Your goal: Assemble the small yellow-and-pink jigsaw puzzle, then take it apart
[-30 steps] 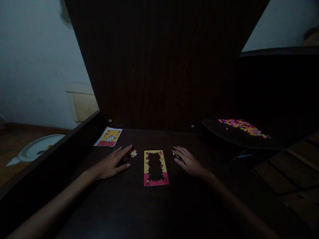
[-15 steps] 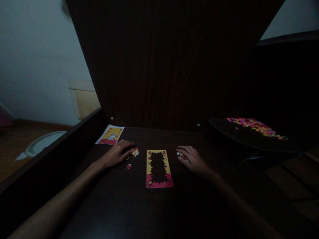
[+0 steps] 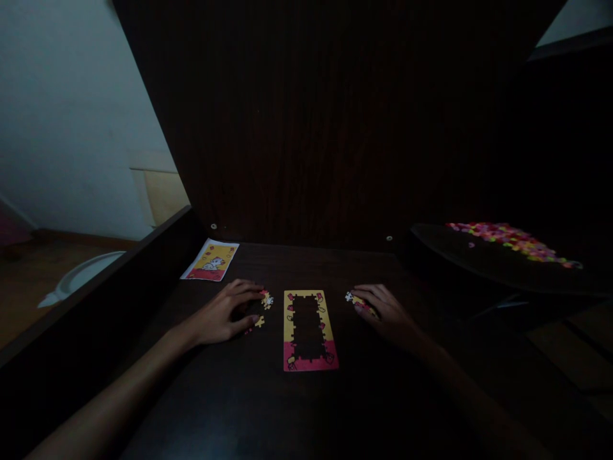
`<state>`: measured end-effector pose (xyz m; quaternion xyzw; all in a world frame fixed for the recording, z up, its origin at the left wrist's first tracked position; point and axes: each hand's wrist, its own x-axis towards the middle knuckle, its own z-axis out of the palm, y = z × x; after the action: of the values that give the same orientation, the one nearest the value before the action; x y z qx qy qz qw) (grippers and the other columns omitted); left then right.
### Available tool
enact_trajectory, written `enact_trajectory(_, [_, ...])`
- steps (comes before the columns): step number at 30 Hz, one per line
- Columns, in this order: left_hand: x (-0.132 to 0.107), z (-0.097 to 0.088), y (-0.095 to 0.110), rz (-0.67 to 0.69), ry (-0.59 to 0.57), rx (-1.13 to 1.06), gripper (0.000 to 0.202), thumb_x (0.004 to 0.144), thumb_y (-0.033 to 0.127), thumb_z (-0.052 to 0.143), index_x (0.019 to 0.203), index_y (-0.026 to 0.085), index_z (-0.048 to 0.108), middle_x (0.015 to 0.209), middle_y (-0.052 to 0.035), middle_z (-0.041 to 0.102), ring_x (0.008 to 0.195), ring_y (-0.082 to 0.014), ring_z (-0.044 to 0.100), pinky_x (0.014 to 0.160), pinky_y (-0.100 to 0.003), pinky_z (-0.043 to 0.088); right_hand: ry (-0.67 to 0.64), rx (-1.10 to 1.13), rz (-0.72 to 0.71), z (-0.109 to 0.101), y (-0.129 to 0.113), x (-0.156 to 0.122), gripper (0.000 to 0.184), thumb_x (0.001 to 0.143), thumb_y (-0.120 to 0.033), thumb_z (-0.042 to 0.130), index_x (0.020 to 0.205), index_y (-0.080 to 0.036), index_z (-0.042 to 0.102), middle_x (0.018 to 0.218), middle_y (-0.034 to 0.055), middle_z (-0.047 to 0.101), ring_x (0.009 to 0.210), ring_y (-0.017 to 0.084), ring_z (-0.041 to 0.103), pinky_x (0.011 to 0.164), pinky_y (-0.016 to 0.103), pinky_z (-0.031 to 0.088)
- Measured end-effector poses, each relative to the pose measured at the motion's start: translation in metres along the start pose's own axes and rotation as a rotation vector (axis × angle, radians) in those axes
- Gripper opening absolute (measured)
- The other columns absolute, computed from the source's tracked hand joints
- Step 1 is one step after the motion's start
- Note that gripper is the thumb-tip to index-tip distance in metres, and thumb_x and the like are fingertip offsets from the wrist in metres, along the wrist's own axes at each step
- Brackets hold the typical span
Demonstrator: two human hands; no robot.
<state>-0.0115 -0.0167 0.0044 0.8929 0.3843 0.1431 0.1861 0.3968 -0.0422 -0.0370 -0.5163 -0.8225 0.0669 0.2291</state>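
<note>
A yellow and pink puzzle frame (image 3: 309, 330) with an empty dark middle lies flat on the dark wooden table (image 3: 287, 409). My left hand (image 3: 225, 314) rests palm down just left of it, fingers loosely curved over a small heap of loose puzzle pieces (image 3: 264, 300); one more piece (image 3: 259, 322) lies by its thumb. My right hand (image 3: 387, 310) lies palm down to the right of the frame, fingers stretched over a few other pieces (image 3: 354, 299). Neither hand grips anything that I can see.
A yellow and red picture card (image 3: 211, 260) lies at the table's back left corner. A tall dark panel (image 3: 325, 128) stands behind the table. At the right, a dark round tray (image 3: 479, 262) holds several colourful bits (image 3: 512, 239). A white object (image 3: 76, 281) sits on the floor at left.
My left hand has spread the pieces beside the frame, leaving one near its thumb. My right hand has shifted slightly. The camera view has drifted left.
</note>
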Motion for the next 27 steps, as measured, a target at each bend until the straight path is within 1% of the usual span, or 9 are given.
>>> enact_trajectory(2, [0.0, 0.0, 0.001, -0.02, 0.015, -0.027, 0.044, 0.092, 0.043, 0.056, 0.132, 0.024, 0.057, 0.138, -0.0089, 0.057, 0.128, -0.0286, 0.049, 0.106, -0.045, 0.045, 0.009, -0.011, -0.001, 0.0, 0.0, -0.001, 0.035, 0.097, -0.04, 0.046, 0.123, -0.024, 0.065, 0.126, 0.0105, 0.064, 0.116, 0.028, 0.057, 0.1, 0.048, 0.047])
enact_trajectory(4, [-0.001, 0.0, -0.001, -0.049, 0.067, -0.037, 0.043, 0.096, 0.043, 0.049, 0.133, 0.022, 0.055, 0.134, -0.0097, 0.059, 0.123, -0.0267, 0.053, 0.104, -0.042, 0.047, 0.015, -0.028, -0.001, -0.001, -0.001, -0.002, 0.036, 0.097, -0.04, 0.045, 0.123, -0.025, 0.065, 0.125, 0.0105, 0.064, 0.116, 0.028, 0.057, 0.099, 0.048, 0.047])
enact_trajectory(6, [-0.002, -0.001, -0.007, -0.075, 0.131, -0.014, 0.04, 0.098, 0.038, 0.042, 0.132, 0.02, 0.054, 0.129, -0.0099, 0.062, 0.118, -0.0256, 0.057, 0.102, -0.041, 0.049, 0.02, -0.043, -0.003, -0.001, -0.001, -0.002, 0.035, 0.098, -0.041, 0.045, 0.122, -0.025, 0.065, 0.123, 0.0104, 0.065, 0.115, 0.028, 0.058, 0.097, 0.048, 0.047])
enact_trajectory(10, [-0.005, -0.006, -0.022, -0.106, 0.19, 0.047, 0.034, 0.095, 0.03, 0.04, 0.121, 0.019, 0.06, 0.117, -0.0097, 0.068, 0.108, -0.0255, 0.063, 0.095, -0.04, 0.052, 0.059, -0.05, -0.017, -0.001, -0.002, -0.002, 0.033, 0.099, -0.038, 0.045, 0.119, -0.025, 0.066, 0.119, 0.0098, 0.067, 0.11, 0.027, 0.059, 0.095, 0.048, 0.048])
enact_trajectory(13, [-0.008, -0.01, -0.026, -0.101, 0.17, 0.051, 0.032, 0.093, 0.03, 0.045, 0.117, 0.019, 0.063, 0.113, -0.0092, 0.069, 0.104, -0.0255, 0.065, 0.093, -0.039, 0.053, 0.083, -0.047, -0.031, -0.001, -0.003, -0.002, 0.031, 0.099, -0.037, 0.046, 0.117, -0.024, 0.067, 0.117, 0.0097, 0.067, 0.108, 0.026, 0.06, 0.093, 0.047, 0.049])
enact_trajectory(17, [-0.009, -0.014, -0.022, -0.097, 0.121, 0.008, 0.035, 0.091, 0.033, 0.05, 0.122, 0.02, 0.062, 0.115, -0.0086, 0.069, 0.103, -0.0251, 0.066, 0.09, -0.038, 0.054, 0.09, -0.054, -0.035, -0.002, -0.003, -0.002, 0.03, 0.097, -0.036, 0.048, 0.117, -0.025, 0.067, 0.116, 0.0098, 0.067, 0.107, 0.027, 0.06, 0.091, 0.046, 0.05])
enact_trajectory(21, [-0.009, -0.014, -0.017, -0.065, 0.076, -0.028, 0.037, 0.09, 0.035, 0.055, 0.124, 0.022, 0.06, 0.122, -0.0076, 0.067, 0.109, -0.0245, 0.064, 0.095, -0.038, 0.052, 0.071, -0.055, -0.03, -0.002, -0.002, -0.003, 0.03, 0.097, -0.035, 0.048, 0.118, -0.024, 0.066, 0.118, 0.0097, 0.067, 0.109, 0.027, 0.06, 0.092, 0.047, 0.049])
enact_trajectory(23, [-0.009, -0.014, -0.017, -0.051, 0.078, -0.023, 0.035, 0.09, 0.037, 0.056, 0.121, 0.021, 0.061, 0.122, -0.0081, 0.067, 0.11, -0.0245, 0.064, 0.097, -0.039, 0.051, 0.066, -0.053, -0.032, -0.001, -0.002, -0.003, 0.031, 0.097, -0.035, 0.048, 0.119, -0.024, 0.066, 0.118, 0.0099, 0.066, 0.109, 0.027, 0.059, 0.093, 0.047, 0.049])
enact_trajectory(27, [-0.008, -0.011, -0.019, -0.021, 0.105, 0.001, 0.031, 0.096, 0.042, 0.05, 0.111, 0.021, 0.066, 0.116, -0.0078, 0.068, 0.107, -0.0229, 0.064, 0.096, -0.038, 0.051, 0.075, -0.058, -0.034, -0.001, -0.001, -0.003, 0.031, 0.097, -0.036, 0.049, 0.119, -0.024, 0.066, 0.118, 0.0101, 0.067, 0.108, 0.027, 0.06, 0.092, 0.047, 0.049])
